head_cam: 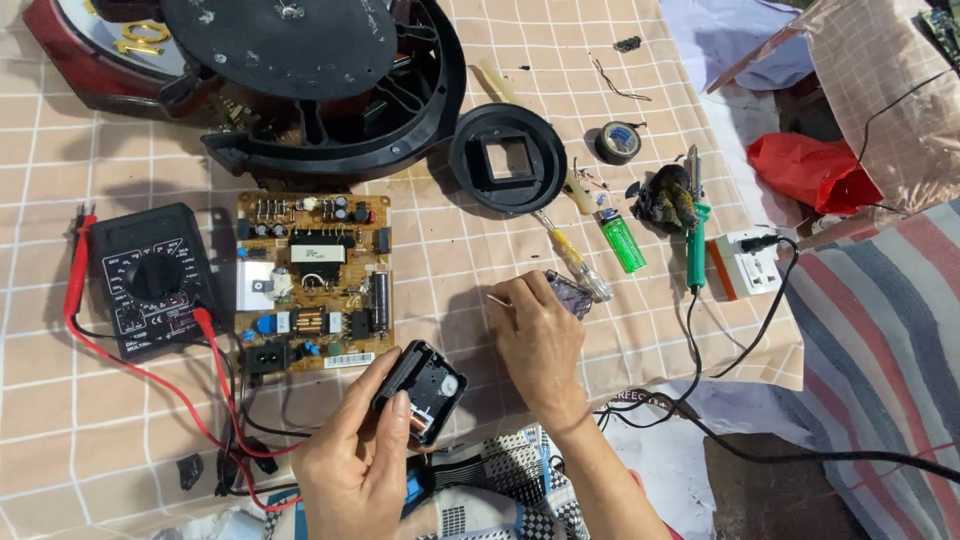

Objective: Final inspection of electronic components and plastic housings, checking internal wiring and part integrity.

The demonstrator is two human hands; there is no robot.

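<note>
Head view: left hand point(355, 465) grips black clock module point(420, 392); right hand point(535, 335) pinches thin pin point(497, 298)

An informal electronics repair spot on a checked cloth point(500, 260): a multimeter point(150, 280) near its left edge, a bare circuit board point(312, 282) at centre, a soldering iron point(694, 235) and power socket point(748, 264) toward the right edge.

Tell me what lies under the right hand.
Under the right hand, a small dark, purplish piece and a thin metal tip stick out over the checked peach tablecloth; the rest is covered.
</note>
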